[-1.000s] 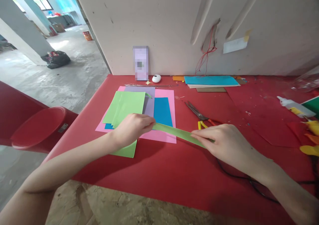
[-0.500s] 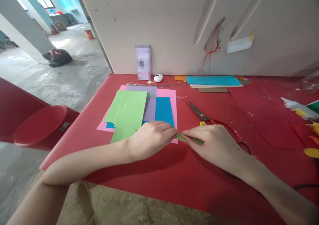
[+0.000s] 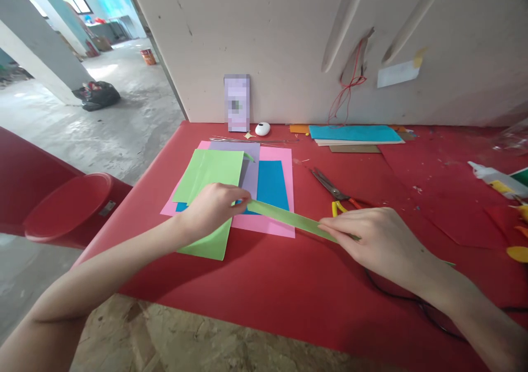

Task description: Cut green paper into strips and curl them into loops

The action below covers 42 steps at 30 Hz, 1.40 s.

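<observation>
A narrow green paper strip point(image 3: 284, 214) stretches between my two hands, just above the red table. My left hand point(image 3: 216, 204) pinches its left end, over the stacked sheets. My right hand point(image 3: 367, 229) pinches the strip toward its right end, with a short piece showing past the fingertips. Under and beside my left hand lie light green sheets point(image 3: 218, 166), a purple sheet point(image 3: 251, 168), a blue sheet point(image 3: 272, 182) and a pink sheet point(image 3: 284, 153). Scissors point(image 3: 330, 188) with open blades lie behind my right hand, near a yellow handle point(image 3: 338, 207).
A phone point(image 3: 237, 105) leans on the back wall beside a small white case point(image 3: 263, 129). Blue strips point(image 3: 355, 133) lie at the wall. A glue bottle point(image 3: 497, 179) is at the right. Red stools point(image 3: 68, 204) stand left of the table point(image 3: 264, 295). A black cable point(image 3: 391, 292) runs near my right arm.
My hands have drawn apart, the left going left and slightly up, the right a little to the right. Much more of the green strip now shows between them.
</observation>
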### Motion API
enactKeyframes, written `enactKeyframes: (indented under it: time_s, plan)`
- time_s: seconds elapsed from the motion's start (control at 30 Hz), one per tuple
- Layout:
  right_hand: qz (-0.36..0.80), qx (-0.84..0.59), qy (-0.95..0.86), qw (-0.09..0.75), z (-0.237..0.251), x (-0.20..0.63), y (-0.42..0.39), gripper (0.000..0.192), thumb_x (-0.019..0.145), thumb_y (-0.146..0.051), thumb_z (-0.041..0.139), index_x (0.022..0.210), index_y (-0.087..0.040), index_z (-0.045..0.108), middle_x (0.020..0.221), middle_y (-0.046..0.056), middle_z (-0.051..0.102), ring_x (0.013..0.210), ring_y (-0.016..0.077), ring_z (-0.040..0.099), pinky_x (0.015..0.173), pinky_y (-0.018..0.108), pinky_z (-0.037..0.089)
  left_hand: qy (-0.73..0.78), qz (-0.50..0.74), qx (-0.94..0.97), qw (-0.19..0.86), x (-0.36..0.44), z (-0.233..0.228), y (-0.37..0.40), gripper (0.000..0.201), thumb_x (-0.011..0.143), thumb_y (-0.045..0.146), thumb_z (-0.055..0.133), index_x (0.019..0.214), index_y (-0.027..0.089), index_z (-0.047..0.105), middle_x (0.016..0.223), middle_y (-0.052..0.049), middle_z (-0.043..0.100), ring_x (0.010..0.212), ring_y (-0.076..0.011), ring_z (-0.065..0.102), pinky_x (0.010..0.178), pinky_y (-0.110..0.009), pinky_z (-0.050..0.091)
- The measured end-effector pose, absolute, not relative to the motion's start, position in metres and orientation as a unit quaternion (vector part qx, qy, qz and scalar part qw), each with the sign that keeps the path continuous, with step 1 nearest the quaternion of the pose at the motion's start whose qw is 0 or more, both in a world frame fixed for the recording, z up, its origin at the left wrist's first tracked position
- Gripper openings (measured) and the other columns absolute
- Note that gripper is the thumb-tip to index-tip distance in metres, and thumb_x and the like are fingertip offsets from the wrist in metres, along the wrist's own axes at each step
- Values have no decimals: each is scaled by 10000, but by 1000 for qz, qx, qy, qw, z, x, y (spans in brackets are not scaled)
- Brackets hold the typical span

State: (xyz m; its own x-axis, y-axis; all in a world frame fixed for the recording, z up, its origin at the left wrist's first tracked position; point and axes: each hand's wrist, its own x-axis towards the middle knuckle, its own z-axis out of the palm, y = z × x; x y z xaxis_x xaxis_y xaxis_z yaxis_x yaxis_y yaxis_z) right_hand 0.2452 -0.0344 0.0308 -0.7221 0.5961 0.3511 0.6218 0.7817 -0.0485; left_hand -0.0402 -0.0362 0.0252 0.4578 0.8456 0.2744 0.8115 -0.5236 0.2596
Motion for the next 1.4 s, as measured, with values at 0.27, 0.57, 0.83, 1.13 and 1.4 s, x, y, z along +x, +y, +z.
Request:
enactKeyframes:
  time_s: [0.27, 0.57, 0.83, 1.13, 1.4]
  plan:
    - [-7, -306, -928, 212, 26, 246, -34, 282, 863, -141, 471, 762, -176, 732, 733, 24, 743, 586, 196, 690, 488, 287, 498, 422, 196, 885, 19, -31, 31, -47, 348, 897, 367, 446, 1112, 124, 569, 1021, -86, 692, 863, -170, 668, 718, -261, 527]
    - [144, -324, -866, 352, 32, 198, -49, 165, 776, -61, 575, 757, -165, 702, 782, 22, 741, 687, 136, 686, 637, 200, 528, 365, 139, 919, -59, 7, 26, -68, 235, 882, 95, 374, 790, 132, 587, 553, 20, 582, 421, -113, 492, 384, -269, 257]
    - [141, -335, -878, 312, 32, 191, -48, 153, 756, -80, 568, 678, -177, 658, 675, 4, 711, 540, 114, 625, 516, 198, 460, 377, 156, 913, 11, 0, 32, -68, 255, 893, 109, 378, 860, 156, 626, 586, 25, 632, 422, -83, 495, 402, -237, 252]
    - [122, -387, -875, 263, 44, 216, -44, 231, 783, -119, 501, 608, -207, 623, 573, -22, 657, 459, 101, 541, 488, 217, 420, 382, 158, 905, 103, -30, 46, -71, 311, 923, 183, 386, 863, 146, 689, 662, -19, 704, 524, -108, 629, 476, -203, 427]
    - [94, -414, -868, 258, 39, 233, -40, 243, 787, -145, 487, 593, -221, 613, 546, -11, 627, 447, 116, 547, 445, 229, 385, 453, 73, 877, 142, -49, 51, -62, 280, 916, 238, 425, 834, 187, 688, 736, -2, 718, 584, -107, 644, 513, -194, 426]
